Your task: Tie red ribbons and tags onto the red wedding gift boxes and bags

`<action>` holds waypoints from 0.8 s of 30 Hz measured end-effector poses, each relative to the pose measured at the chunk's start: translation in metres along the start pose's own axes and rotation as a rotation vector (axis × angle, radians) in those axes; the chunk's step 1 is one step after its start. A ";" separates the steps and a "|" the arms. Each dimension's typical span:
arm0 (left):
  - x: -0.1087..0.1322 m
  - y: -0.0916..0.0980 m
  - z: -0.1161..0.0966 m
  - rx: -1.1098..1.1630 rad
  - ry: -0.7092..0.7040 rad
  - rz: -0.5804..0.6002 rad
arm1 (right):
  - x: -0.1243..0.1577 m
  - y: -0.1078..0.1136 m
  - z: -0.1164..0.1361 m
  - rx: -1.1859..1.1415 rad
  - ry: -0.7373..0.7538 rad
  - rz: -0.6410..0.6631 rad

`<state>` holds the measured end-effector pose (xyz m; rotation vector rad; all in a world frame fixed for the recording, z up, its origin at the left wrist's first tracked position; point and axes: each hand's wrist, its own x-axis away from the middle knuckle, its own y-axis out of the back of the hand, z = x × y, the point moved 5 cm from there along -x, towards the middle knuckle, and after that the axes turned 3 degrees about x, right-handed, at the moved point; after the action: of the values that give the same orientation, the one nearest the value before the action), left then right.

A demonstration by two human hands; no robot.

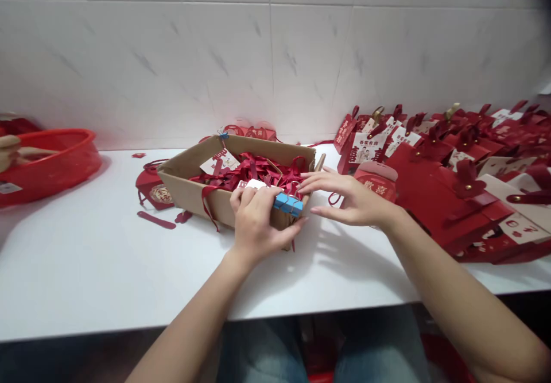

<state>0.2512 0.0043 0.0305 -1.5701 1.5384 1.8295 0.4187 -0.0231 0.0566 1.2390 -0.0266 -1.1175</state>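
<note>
A shallow cardboard box full of red ribbons and small cards sits on the white table. My left hand rests on the box's near right corner, fingers curled round a blue binder clip and a small white card. My right hand is beside it, fingers stretched out flat toward the box's right corner, holding nothing.
A red plastic basin stands at the far left. Many red gift bags crowd the right side of the table. Loose red paper pieces lie left of the box. A white tiled wall rises behind.
</note>
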 end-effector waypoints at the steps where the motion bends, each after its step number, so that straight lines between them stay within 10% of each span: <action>1: 0.000 0.000 0.000 -0.010 -0.001 0.003 | 0.000 -0.002 -0.002 0.006 0.014 -0.036; 8: -0.005 0.007 0.000 -0.036 -0.027 0.104 | 0.010 -0.016 -0.013 -0.051 -0.007 -0.277; 24: -0.055 0.023 0.002 0.376 -0.047 0.760 | 0.013 -0.030 -0.005 0.023 -0.054 -0.354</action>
<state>0.2529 0.0191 0.0878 -0.8104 2.4986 1.7027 0.4084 -0.0248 0.0250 1.2640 0.1448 -1.4593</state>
